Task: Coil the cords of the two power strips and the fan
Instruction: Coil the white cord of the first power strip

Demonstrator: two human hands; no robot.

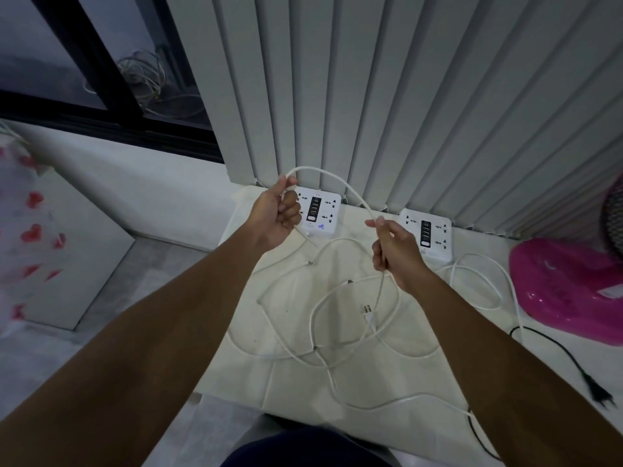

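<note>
Cord work is only at its first loop, by the look of it. One white cord [340, 178] arcs between both hands above the white surface [421, 375], which seems to be a low desk or mat. The left hand [278, 215] has its fingers clenched around one end of that arc; the right hand [392, 251] pinches the other side, and the cord hangs down from it. Below them the remaining white cord [337, 348] sprawls in loose, crossing loops, a plug [369, 316] lying among them. The left power strip [317, 214] and the right power strip [426, 234] sit against the blinds [404, 96]. To the right, the pink fan [566, 291] has its black cord [569, 358] trailing uncoiled. No finished coil shows, so all three appear left to do.
</note>
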